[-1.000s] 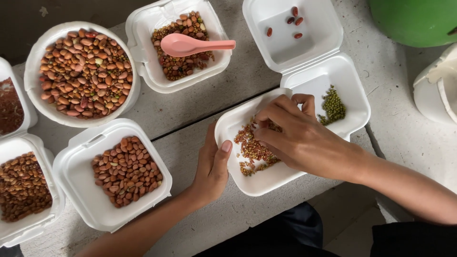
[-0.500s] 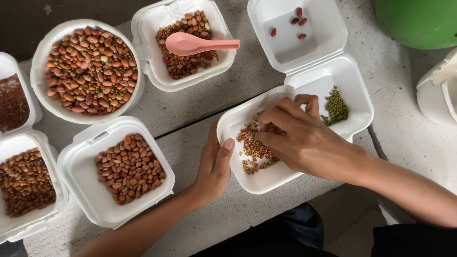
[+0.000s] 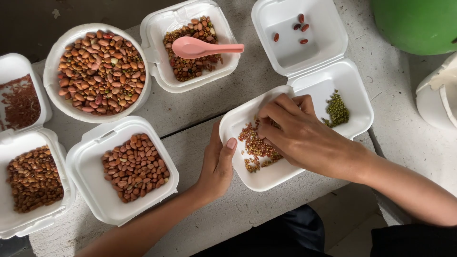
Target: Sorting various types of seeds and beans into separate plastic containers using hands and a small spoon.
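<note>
Currently sorting mixed beans (image 3: 256,148) in open foam clamshell (image 3: 266,178) on concrete ledge. Right hand (image 3: 300,135) fingertips pinched into pile, contents hidden; left hand (image 3: 216,166) loosely cupping rim, steadying. Best: pick single seeds, keep green mung beans (image 3: 337,113) apart.

Six white foam containers (image 3: 123,216) in view; one lid open (image 3: 295,33) holding four red beans (image 3: 300,27). One pink spoon (image 3: 202,47). Two hands. One green tub (image 3: 419,24).
</note>
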